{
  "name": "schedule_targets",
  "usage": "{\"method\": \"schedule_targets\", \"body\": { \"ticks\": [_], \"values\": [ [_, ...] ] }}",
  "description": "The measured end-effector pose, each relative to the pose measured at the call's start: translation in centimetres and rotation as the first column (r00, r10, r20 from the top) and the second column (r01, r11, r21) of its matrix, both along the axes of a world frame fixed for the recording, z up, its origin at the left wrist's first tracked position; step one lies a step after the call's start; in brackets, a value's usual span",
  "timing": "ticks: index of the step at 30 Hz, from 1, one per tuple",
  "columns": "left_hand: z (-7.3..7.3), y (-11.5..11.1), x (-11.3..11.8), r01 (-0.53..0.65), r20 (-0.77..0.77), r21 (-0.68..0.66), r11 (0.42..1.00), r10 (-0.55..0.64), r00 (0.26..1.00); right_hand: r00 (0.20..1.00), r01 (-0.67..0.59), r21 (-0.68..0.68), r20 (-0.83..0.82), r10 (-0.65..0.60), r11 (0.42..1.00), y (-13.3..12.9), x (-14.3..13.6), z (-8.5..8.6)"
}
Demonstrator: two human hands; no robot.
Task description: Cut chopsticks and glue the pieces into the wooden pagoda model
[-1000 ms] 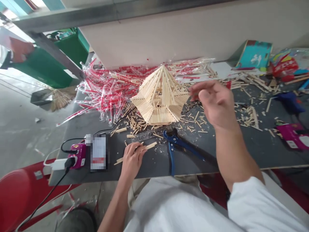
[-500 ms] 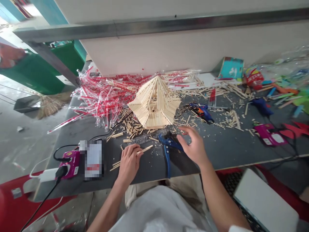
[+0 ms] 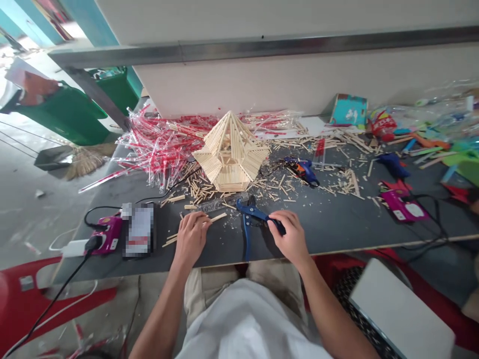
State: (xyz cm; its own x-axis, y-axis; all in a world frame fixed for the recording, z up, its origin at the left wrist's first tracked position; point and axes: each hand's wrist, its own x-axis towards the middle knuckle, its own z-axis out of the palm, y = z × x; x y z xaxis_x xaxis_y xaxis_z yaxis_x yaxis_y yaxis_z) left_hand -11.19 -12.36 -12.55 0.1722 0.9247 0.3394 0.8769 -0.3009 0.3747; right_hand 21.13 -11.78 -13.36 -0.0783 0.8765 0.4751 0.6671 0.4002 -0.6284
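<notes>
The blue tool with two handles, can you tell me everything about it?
The blue tool has two long handles, spread in a V, meeting near a head with a dark part. It looks hard, perhaps painted metal. The right hand grips the dark end of one handle; the other handle points towards the person. It sits over the dark table, on the person's side of the pointy stick model. Whether it's slightly lifted, I can't tell.
</notes>
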Motion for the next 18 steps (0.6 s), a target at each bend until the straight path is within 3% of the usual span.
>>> {"method": "schedule_targets", "body": {
  "ticks": [6,10,18],
  "values": [
    [0.1,-0.7,-0.1,0.034,0.012,0.122,0.992,-0.036,0.999,0.999,0.046,-0.014,-0.019,-0.046,0.999,-0.3,0.4,-0.4],
    [-0.3,-1.1,-0.3,-0.006,0.049,0.213,0.977,-0.005,0.999,0.998,0.067,-0.017,-0.016,-0.067,0.998,-0.5,0.6,-0.5],
    [-1.2,-1.4,-0.6,0.016,0.090,0.484,0.875,-0.068,0.994,0.998,0.053,-0.020,0.031,-0.052,0.998,-0.1,0.6,-1.0]
  ]
}}
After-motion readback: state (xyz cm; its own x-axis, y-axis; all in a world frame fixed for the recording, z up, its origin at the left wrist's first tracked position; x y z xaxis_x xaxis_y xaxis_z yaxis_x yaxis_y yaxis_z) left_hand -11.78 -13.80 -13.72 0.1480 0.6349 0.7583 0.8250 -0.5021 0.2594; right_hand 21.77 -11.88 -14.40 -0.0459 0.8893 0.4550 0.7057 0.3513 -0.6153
